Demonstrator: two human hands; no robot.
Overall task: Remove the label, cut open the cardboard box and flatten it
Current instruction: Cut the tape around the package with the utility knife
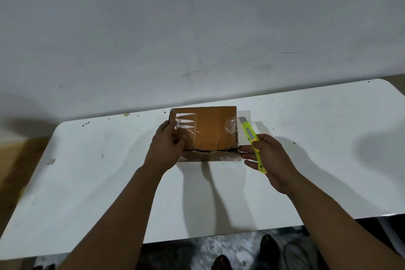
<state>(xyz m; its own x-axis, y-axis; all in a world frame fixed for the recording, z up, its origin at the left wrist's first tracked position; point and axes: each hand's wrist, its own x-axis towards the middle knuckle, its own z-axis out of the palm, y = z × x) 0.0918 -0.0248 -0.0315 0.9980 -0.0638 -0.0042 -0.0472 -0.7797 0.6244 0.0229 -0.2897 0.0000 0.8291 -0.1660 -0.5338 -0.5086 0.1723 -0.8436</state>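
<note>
Head view: brown cardboard box (208, 131) lies flat on the white desk (98, 182), toward the far edge, about mid-width. Clear shiny tape (186, 121) covers its top left part, another crinkled patch near the right edge; small print under the tape is too blurred to read, so the label cannot be made out. Near side of the box looks torn and dark, detail unclear.

Left hand (168, 144) rests on the box's left near corner, fingers curled over the edge, grip clamped on the box; fingertips partly lost in tape glare.

Right hand (269, 158) just right of the box's near right corner, grip clamped on a yellow-green box cutter (252, 140). Blade out, pointing far, beside the box's right side; whether it touches the cardboard cannot be told. Cutter's middle is hidden by the fingers.

Below the desk's near edge: dark shoes (268, 245) on a mottled floor, cut off by the forearms. Plain wall (197, 28) behind the desk.
</note>
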